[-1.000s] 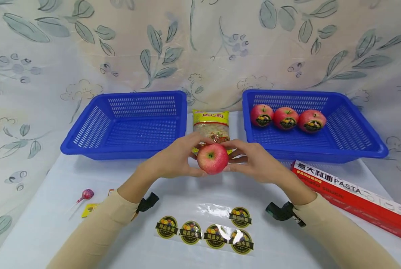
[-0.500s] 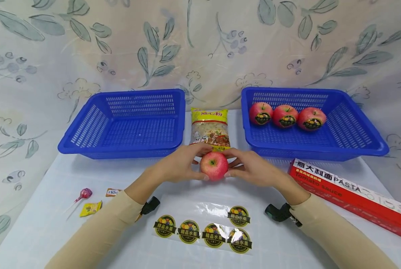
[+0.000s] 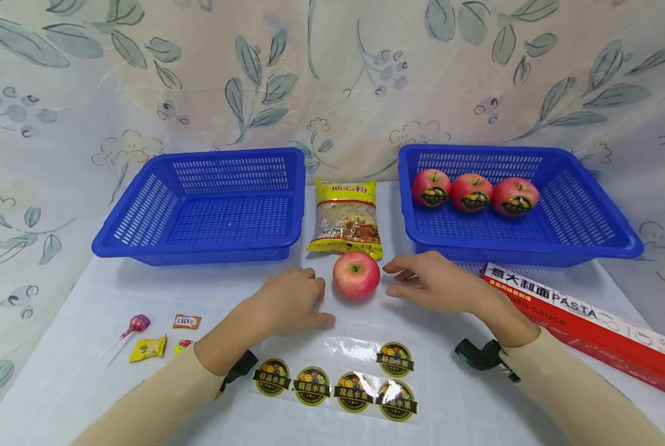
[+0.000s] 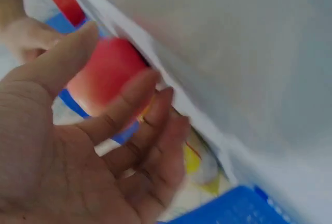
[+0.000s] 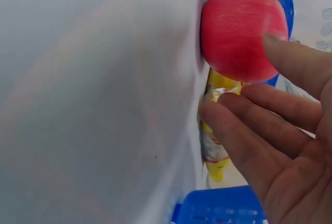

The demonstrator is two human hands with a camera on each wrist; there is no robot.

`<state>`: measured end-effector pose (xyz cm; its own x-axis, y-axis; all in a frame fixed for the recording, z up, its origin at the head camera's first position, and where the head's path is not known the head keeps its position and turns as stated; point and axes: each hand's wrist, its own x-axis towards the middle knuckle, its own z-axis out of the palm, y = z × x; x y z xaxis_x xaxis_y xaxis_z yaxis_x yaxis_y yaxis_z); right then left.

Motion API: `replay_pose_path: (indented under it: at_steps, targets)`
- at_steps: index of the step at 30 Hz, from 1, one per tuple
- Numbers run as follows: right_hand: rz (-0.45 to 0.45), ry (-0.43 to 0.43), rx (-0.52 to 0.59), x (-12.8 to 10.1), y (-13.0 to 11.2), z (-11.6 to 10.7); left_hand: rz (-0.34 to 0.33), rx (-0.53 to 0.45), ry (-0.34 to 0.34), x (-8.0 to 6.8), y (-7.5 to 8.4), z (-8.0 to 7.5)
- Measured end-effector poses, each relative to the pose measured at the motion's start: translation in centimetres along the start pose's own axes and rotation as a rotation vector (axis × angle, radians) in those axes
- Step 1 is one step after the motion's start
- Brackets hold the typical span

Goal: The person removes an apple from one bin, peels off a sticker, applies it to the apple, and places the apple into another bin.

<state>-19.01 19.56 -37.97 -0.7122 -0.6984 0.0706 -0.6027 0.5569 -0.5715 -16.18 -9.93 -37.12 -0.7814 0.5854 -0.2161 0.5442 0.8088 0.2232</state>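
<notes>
A red apple (image 3: 356, 276) stands on the white table, stem up, just in front of a yellow-topped pasta bag (image 3: 347, 217). My left hand (image 3: 290, 302) is off to its left, blurred, apart from the fruit and holding nothing. On the other side my right hand (image 3: 435, 282) hovers close to the apple, fingers loosely bent, a small gap between. In the right wrist view the apple (image 5: 244, 33) shows beyond my thumb, with no sticker on the side seen. Nearer me lies a clear sheet (image 3: 354, 350) bearing several round black-and-gold stickers (image 3: 356, 390).
Two blue baskets stand at the back. The right basket (image 3: 577, 235) holds 3 stickered apples (image 3: 471, 192); the left basket (image 3: 220, 251) shows a bare floor. A red pasta box (image 3: 589, 334) lies at right. A lollipop (image 3: 139, 323) and wrapped candies (image 3: 148, 349) lie at left.
Both hands held the apple, lowered it to the table and let it go. The left hand has drawn back left and toward me; the right has moved slightly right.
</notes>
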Motion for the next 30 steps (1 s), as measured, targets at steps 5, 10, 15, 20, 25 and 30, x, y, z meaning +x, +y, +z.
replay_pose_path:
  at_steps: [5,10,15,20,25,30]
  targets:
    - [-0.01,-0.004,-0.022,-0.6,-0.1,0.1,0.231,-0.045,-0.082,-1.0,1.7,0.6]
    - [-0.033,-0.018,-0.064,-1.2,-0.3,0.3,0.294,0.01,-0.068,-0.6,3.1,1.3]
    - [-0.047,-0.045,-0.096,-1.9,-0.9,0.4,0.322,0.077,-0.071,0.1,4.1,1.8]
    - [-0.093,-0.079,-0.057,-2.7,-1.3,0.7,0.334,0.082,-0.083,0.5,4.6,2.1]
    - [-0.128,-0.13,0.019,-3.2,-1.6,1.1,0.345,0.022,-0.102,0.8,4.2,2.2]
    - [-0.193,-0.169,0.062,-3.3,-2.1,1.5,0.338,-0.029,-0.098,0.8,3.5,2.3]
